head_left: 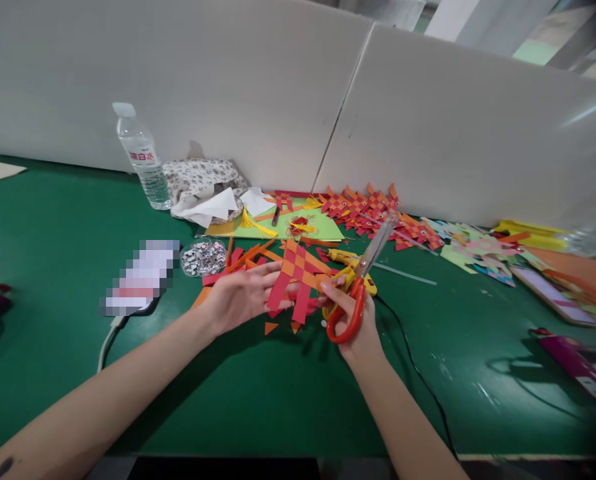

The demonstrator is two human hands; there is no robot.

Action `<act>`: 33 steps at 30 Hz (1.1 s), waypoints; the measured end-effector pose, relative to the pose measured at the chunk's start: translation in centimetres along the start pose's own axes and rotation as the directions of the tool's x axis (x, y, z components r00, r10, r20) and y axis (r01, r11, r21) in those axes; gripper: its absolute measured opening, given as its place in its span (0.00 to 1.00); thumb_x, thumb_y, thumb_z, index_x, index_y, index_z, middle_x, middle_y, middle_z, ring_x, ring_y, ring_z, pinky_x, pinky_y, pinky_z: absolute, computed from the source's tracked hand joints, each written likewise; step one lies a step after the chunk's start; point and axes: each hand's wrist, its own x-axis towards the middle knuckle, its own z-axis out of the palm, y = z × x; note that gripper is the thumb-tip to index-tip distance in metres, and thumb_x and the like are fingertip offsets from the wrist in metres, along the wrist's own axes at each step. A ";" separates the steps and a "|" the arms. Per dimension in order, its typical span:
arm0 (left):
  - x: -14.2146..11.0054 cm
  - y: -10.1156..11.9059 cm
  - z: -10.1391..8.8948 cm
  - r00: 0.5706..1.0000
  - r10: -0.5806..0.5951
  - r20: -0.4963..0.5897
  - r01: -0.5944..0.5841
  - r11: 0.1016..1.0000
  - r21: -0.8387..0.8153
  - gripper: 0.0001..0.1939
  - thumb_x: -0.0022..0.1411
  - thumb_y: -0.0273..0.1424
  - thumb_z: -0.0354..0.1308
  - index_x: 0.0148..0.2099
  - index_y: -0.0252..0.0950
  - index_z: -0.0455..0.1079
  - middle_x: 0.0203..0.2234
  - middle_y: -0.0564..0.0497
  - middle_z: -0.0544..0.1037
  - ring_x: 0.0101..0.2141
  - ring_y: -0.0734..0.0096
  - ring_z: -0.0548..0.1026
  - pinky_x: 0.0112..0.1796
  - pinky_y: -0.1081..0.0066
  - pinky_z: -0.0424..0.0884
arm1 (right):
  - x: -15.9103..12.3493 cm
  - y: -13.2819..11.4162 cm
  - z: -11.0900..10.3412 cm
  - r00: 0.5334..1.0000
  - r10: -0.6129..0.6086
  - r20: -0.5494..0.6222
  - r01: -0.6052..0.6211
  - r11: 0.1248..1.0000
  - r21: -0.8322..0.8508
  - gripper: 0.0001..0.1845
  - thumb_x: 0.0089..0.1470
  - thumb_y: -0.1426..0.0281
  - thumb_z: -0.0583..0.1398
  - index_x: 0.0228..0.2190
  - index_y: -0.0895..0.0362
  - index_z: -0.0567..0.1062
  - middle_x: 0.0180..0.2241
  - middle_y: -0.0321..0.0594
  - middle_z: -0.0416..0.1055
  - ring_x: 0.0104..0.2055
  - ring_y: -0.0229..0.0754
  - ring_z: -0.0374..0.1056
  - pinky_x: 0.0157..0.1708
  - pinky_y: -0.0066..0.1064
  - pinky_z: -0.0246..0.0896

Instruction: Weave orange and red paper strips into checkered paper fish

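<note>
A woven paper piece (301, 273), chequered in red and orange with red strips hanging down, is held up above the table. My left hand (243, 297) is palm up, its fingers stretched out behind and against the paper's left side. My right hand (355, 320) grips red-handled scissors (361, 287), blades pointing up and away. The right thumb and fingertips also reach the paper's right edge. Under and behind the hands lie orange and red paper strips (243, 257) and small orange offcuts (271, 328). A yellow glue gun (345, 257) lies just behind the right hand.
A water bottle (143, 157), a patterned tissue pouch (205, 183) and a tray of googly eyes (203, 257) stand left. A charging phone (145, 277) lies nearby. Finished woven fish (368, 207) pile up behind. A black cord (413, 363) runs along the right; a grey partition (203, 87) closes the back.
</note>
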 end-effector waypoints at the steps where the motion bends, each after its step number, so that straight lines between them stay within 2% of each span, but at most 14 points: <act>1: -0.1 -0.4 0.2 1.000 0.017 -0.009 -0.016 0.999 0.051 0.22 0.42 0.24 0.62 0.44 0.38 0.70 0.47 0.47 0.74 0.50 0.55 0.68 0.48 0.60 0.65 | 0.0 0.1 0.0 1.000 -0.006 0.006 0.006 1.000 -0.005 0.19 0.32 0.70 0.70 0.25 0.55 0.65 0.24 0.28 0.64 0.19 0.31 0.65 0.19 0.23 0.64; 4: -0.5 -1.6 1.0 1.000 0.011 -0.027 -0.004 0.971 0.240 0.25 0.40 0.18 0.63 0.43 0.41 0.71 0.49 0.48 0.72 0.51 0.57 0.68 0.47 0.63 0.66 | 0.0 0.2 -0.1 0.999 -0.048 0.019 0.048 0.999 -0.018 0.19 0.33 0.70 0.70 0.24 0.55 0.65 0.25 0.29 0.65 0.20 0.31 0.65 0.21 0.24 0.65; 6: -0.7 -2.3 1.6 1.000 -0.003 0.006 0.000 0.927 0.374 0.32 0.40 0.19 0.66 0.49 0.44 0.67 0.52 0.48 0.70 0.52 0.58 0.67 0.49 0.62 0.64 | 0.0 0.3 0.0 0.996 -0.090 0.018 0.091 0.996 -0.026 0.19 0.32 0.70 0.70 0.25 0.55 0.65 0.27 0.30 0.66 0.23 0.32 0.66 0.23 0.25 0.66; 8: -0.7 -2.8 1.9 0.999 0.033 0.030 -0.044 0.860 0.508 0.35 0.41 0.20 0.67 0.52 0.45 0.64 0.53 0.47 0.68 0.53 0.59 0.66 0.49 0.62 0.64 | -0.1 0.3 0.2 0.992 -0.123 0.016 0.123 0.991 -0.043 0.20 0.31 0.70 0.71 0.25 0.55 0.65 0.27 0.31 0.66 0.25 0.33 0.67 0.25 0.26 0.66; 11: -0.5 -3.4 2.2 0.988 0.155 0.004 -0.128 0.801 0.584 0.35 0.42 0.23 0.68 0.52 0.44 0.63 0.51 0.46 0.70 0.50 0.61 0.70 0.49 0.62 0.65 | -0.3 0.5 0.4 0.991 -0.129 0.047 0.132 0.989 -0.072 0.20 0.31 0.69 0.71 0.24 0.55 0.65 0.26 0.31 0.67 0.27 0.35 0.67 0.28 0.28 0.67; 13: -0.4 -3.6 2.4 0.975 0.192 -0.108 -0.091 0.799 0.594 0.30 0.42 0.26 0.68 0.49 0.42 0.66 0.47 0.45 0.73 0.47 0.60 0.72 0.47 0.62 0.67 | -0.3 0.7 0.4 0.988 -0.129 0.085 0.136 0.987 -0.080 0.20 0.31 0.70 0.70 0.24 0.55 0.65 0.26 0.30 0.67 0.28 0.35 0.67 0.30 0.30 0.67; 15: -0.3 -3.5 2.6 0.946 0.203 -0.254 -0.016 0.809 0.588 0.24 0.43 0.30 0.68 0.45 0.40 0.70 0.43 0.46 0.76 0.45 0.58 0.74 0.43 0.63 0.70 | -0.3 1.1 0.3 0.983 -0.139 0.118 0.151 0.984 -0.093 0.20 0.32 0.71 0.70 0.25 0.55 0.66 0.27 0.30 0.68 0.29 0.35 0.68 0.33 0.30 0.67; 18: -0.2 -3.3 2.9 0.897 0.253 -0.362 0.012 0.805 0.593 0.16 0.44 0.34 0.67 0.38 0.41 0.73 0.40 0.48 0.78 0.44 0.57 0.74 0.40 0.66 0.71 | -0.4 1.6 0.3 0.976 -0.142 0.164 0.164 0.978 -0.128 0.19 0.31 0.73 0.70 0.25 0.54 0.66 0.28 0.30 0.70 0.29 0.35 0.68 0.34 0.31 0.67; 20: 0.0 -3.2 3.0 0.859 0.277 -0.431 0.022 0.820 0.572 0.14 0.45 0.35 0.67 0.37 0.40 0.74 0.38 0.47 0.78 0.41 0.58 0.75 0.39 0.66 0.72 | -0.5 1.7 0.4 0.974 -0.112 0.198 0.143 0.978 -0.150 0.19 0.31 0.74 0.70 0.24 0.54 0.66 0.27 0.31 0.70 0.28 0.35 0.68 0.34 0.32 0.68; 23: 0.3 -3.1 2.9 0.801 0.253 -0.543 0.069 0.862 0.503 0.17 0.46 0.37 0.67 0.39 0.37 0.73 0.33 0.47 0.79 0.34 0.62 0.77 0.37 0.66 0.72 | -0.7 1.5 0.6 0.971 -0.065 0.230 0.109 0.977 -0.185 0.20 0.30 0.73 0.70 0.24 0.54 0.65 0.27 0.31 0.71 0.26 0.37 0.69 0.33 0.34 0.69; 25: 0.4 -3.1 2.8 0.808 0.254 -0.532 0.057 0.865 0.499 0.16 0.46 0.37 0.67 0.37 0.36 0.73 0.30 0.48 0.79 0.31 0.65 0.77 0.36 0.67 0.72 | -0.8 1.3 0.6 0.971 -0.056 0.231 0.109 0.969 -0.222 0.20 0.31 0.71 0.70 0.24 0.54 0.65 0.26 0.32 0.71 0.26 0.39 0.69 0.33 0.36 0.70; 29: 0.3 -2.6 2.4 0.863 0.307 -0.402 -0.058 0.850 0.524 0.11 0.48 0.37 0.65 0.30 0.34 0.74 0.27 0.50 0.79 0.30 0.69 0.76 0.34 0.71 0.72 | -0.8 1.4 0.5 0.976 -0.074 0.206 0.131 0.951 -0.281 0.20 0.31 0.70 0.70 0.24 0.54 0.64 0.26 0.33 0.71 0.25 0.38 0.68 0.31 0.34 0.69; 33: 0.5 -1.3 1.6 0.798 0.345 -0.494 -0.100 0.885 0.456 0.11 0.47 0.35 0.66 0.31 0.33 0.74 0.27 0.49 0.78 0.32 0.69 0.76 0.33 0.72 0.72 | -0.5 1.7 0.3 0.963 -0.136 0.234 0.214 0.912 -0.351 0.17 0.37 0.67 0.67 0.25 0.54 0.64 0.27 0.35 0.71 0.25 0.37 0.67 0.29 0.32 0.66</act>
